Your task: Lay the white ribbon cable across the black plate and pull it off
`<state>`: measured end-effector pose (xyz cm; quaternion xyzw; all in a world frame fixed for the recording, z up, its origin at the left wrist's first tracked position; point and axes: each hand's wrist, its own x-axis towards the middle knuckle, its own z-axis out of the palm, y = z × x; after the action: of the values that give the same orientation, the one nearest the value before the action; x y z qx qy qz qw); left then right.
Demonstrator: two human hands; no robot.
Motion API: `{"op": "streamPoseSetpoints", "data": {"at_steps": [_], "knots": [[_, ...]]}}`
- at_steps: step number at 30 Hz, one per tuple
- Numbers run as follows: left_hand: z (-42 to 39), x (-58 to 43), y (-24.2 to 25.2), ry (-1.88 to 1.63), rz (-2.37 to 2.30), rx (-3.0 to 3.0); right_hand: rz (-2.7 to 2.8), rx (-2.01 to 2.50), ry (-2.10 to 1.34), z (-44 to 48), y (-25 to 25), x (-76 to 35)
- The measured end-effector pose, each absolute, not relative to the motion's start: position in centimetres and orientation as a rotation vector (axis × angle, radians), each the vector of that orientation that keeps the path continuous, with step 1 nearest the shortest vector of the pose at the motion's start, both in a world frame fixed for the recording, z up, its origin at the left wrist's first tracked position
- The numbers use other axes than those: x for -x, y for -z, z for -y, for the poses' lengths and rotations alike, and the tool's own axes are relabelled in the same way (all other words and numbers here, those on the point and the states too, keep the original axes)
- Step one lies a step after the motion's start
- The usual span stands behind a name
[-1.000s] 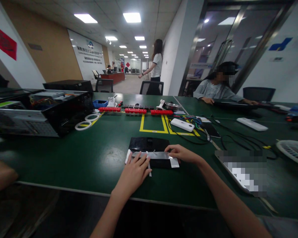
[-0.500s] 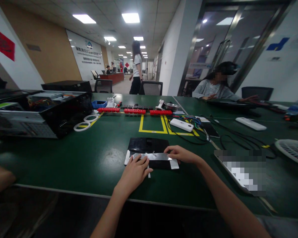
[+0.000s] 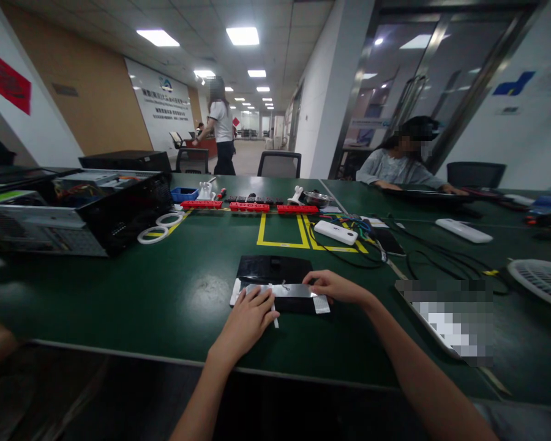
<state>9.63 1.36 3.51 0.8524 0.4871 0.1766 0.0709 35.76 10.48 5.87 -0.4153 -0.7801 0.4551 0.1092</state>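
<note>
Green table (image 3: 165, 294): your L hand (image 3: 248, 318) lies flat-fingered on a thin, prob. bendy, light strip (image 3: 290, 290), R hand (image 3: 335, 286) curls at its end, grip unclear; lift by both ends.

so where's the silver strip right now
The silver strip lies just below centre in the head view, across the near edge of the black panel, left hand on its left end, right hand at its right end.

We see the strip (image 3: 294, 290) across the panel (image 3: 273, 268), at the front of the table (image 3: 165, 294). The computer case (image 3: 73, 211) stands left, the power bank (image 3: 336, 232) behind, the tablet (image 3: 445, 318) right.
</note>
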Motion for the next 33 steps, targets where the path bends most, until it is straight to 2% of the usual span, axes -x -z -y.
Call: {"op": "streamPoseSetpoints", "data": {"at_steps": [8,13,24,29,33], "knots": [[-0.9,-5.6,-3.8,-0.768,-1.597,-2.436,2.287,1.249,-1.332,-10.4,-6.0,-35.8],[0.0,-2.5,-1.7,-0.683,-1.838,-2.372,2.294,1.241,-1.333,-10.3,-6.2,-35.7],[0.3,-2.3,-0.7,-0.711,-1.846,-2.381,2.254,1.197,-1.322,-9.8,-7.1,-35.4],[0.4,-2.3,-0.6,-0.715,-1.858,-2.394,2.033,1.096,-1.333,-9.7,-8.3,-36.0],[0.3,-2.3,-0.6,-0.712,-1.864,-2.392,1.557,1.100,-1.105,-10.8,-8.7,-38.1]]}}
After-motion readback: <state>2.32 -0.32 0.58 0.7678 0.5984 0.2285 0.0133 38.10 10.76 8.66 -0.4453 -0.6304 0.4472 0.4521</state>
